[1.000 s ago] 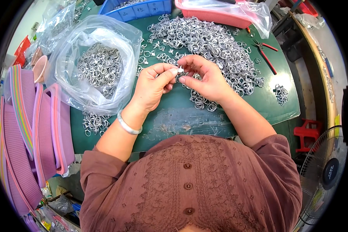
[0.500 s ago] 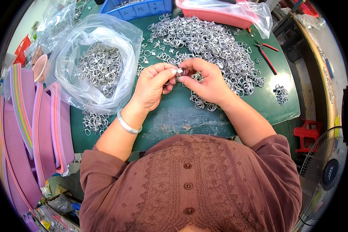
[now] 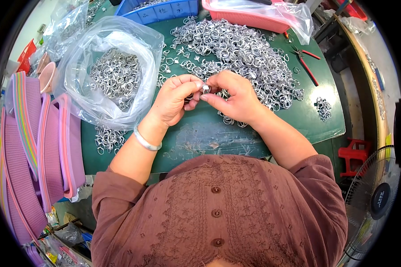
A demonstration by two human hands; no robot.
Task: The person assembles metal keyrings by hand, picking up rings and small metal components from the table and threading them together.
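Note:
A silvery metal ring (image 3: 205, 89) is pinched between both my hands, above the near side of the large pile of rings (image 3: 240, 49). My left hand (image 3: 170, 101), a bangle on its wrist, is closed with thumb and forefinger at the ring's left side. Something dark and ring-like shows under its curled fingers, too small to make out. From the right, the thumb and fingers of my right hand (image 3: 236, 101) close on the same ring. Left of my hands, a clear plastic bag (image 3: 69, 91) stands with its mouth wide, holding many more rings (image 3: 116, 75).
Small ring heaps lie below the bag (image 3: 109, 140) and at the table's right (image 3: 324, 109). Red-handled pliers (image 3: 310, 71) rest near the right edge. A blue bin (image 3: 160, 13) and pink basket (image 3: 249, 21) stand behind. Purple baskets (image 3: 49, 155) crowd the left; a fan (image 3: 373, 200) stands right.
Both hands have shifted slightly to the left, still pinching the ring. The ring has turned, so a brighter face shows between the fingertips.

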